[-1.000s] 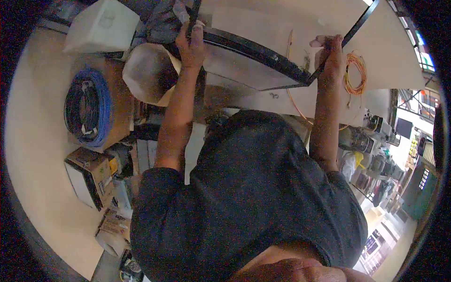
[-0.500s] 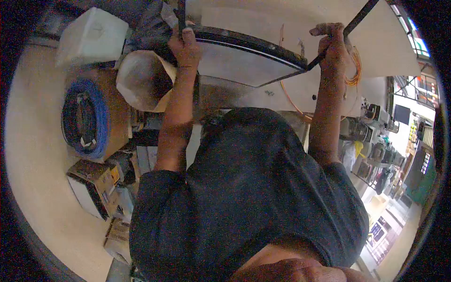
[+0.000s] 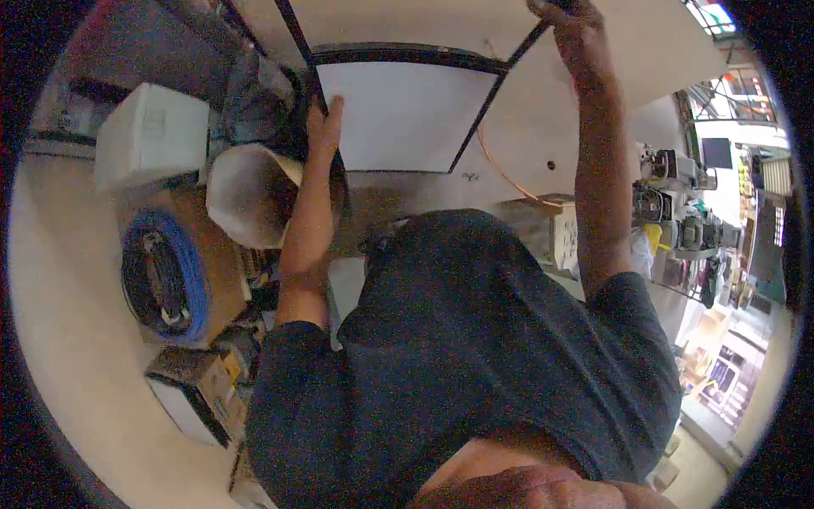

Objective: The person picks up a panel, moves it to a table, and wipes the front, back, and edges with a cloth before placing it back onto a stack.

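Observation:
A black metal frame with a whitish panel in its lower part stands over the pale table. My left hand grips the frame's left side bar, thumb up along the panel. Farther up on the right, my right hand is closed round the right bar near the top edge of the view. The top of the frame runs out of view.
At the left are a white foam box, a large rolled tube, a blue cable coil and a cardboard box. An orange cable lies on the table. Machines stand at the right.
The frame has turned and its panel now faces the camera more. My left hand has moved down along the left bar, and my right hand has moved up and slightly left.

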Demonstrator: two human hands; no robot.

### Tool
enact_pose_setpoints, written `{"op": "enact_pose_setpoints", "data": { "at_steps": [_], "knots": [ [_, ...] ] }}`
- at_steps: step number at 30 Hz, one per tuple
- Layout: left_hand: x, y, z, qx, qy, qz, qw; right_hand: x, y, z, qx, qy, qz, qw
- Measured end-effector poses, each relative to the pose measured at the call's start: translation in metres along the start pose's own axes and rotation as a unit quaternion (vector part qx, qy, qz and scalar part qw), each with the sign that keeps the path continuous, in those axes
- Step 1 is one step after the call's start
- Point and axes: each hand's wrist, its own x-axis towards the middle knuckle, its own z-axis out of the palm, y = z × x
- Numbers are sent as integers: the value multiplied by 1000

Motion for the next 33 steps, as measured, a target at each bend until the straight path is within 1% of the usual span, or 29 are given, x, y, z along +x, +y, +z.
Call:
{"op": "enact_pose_setpoints", "data": {
  "at_steps": [1,2,3,4,6,8,9,10,12,13,15,16,18,19,20,22,23,24,25,26,27,28,29,31,32,33],
  "knots": [
    [-7,-4,-3,82,-51,-31,995,3,1,-2,-4,7,-11,1000],
    [-10,-22,-4,164,-98,-60,980,7,3,-4,-21,-7,-17,1000],
    [-15,-41,-3,215,-126,-77,965,9,6,-7,-40,-19,-21,999],
    [-18,-58,1,214,-116,-90,966,11,14,-10,-47,-11,-32,998],
    [-18,-84,13,134,-47,-104,984,15,28,-15,-167,-83,-120,975],
    [-14,-94,21,57,13,-109,992,10,24,-7,-292,-148,-33,944],
    [-10,-98,23,29,29,-112,993,2,20,1,-353,-162,-18,921],
    [-11,-102,24,7,41,-124,991,0,30,-2,-353,-167,-21,920],
    [-10,-91,22,-34,29,-147,988,-7,70,-8,-260,-259,-139,920],
    [-11,-85,21,-59,21,-161,985,-16,79,-3,-254,-263,-138,920],
    [-17,-69,16,-114,6,-185,976,-45,86,9,-320,-242,-95,911],
    [-23,-63,14,-138,2,-196,971,-60,87,15,-313,-247,-93,912],
    [-36,-46,3,-170,4,-212,962,-87,84,26,-251,-217,-1,943],
    [-41,-36,-3,-177,8,-214,961,-98,82,24,-331,-239,-19,913],
    [-45,-26,-8,-185,14,-214,959,-103,94,20,-325,-242,-20,914],
    [-44,-1,-20,-189,31,-209,959,-114,124,11,-370,-176,-153,899],
    [-43,11,-26,-186,38,-205,960,-116,124,8,-366,-176,-153,901],
    [-43,24,-34,-183,45,-202,961,-120,121,6,-330,-78,-61,939],
    [-43,39,-43,-176,51,-196,963,-125,118,4,-286,23,32,957],
    [-45,50,-52,-170,57,-196,964,-131,118,0,-284,23,34,958],
    [-49,60,-59,-165,60,-195,965,-139,120,-4,-119,-53,171,977],
    [-51,71,-66,-161,63,-195,965,-146,123,-2,52,-126,298,945],
    [-54,80,-72,-156,70,-197,966,-152,128,6,57,-128,300,944],
    [-59,93,-81,-141,80,-200,966,-164,140,31,36,-156,385,909],
    [-64,100,-86,-134,86,-199,967,-165,144,37,40,-158,387,907],
    [-70,105,-94,-126,89,-200,968,-168,149,46,-5,-140,384,913]
  ]
}}
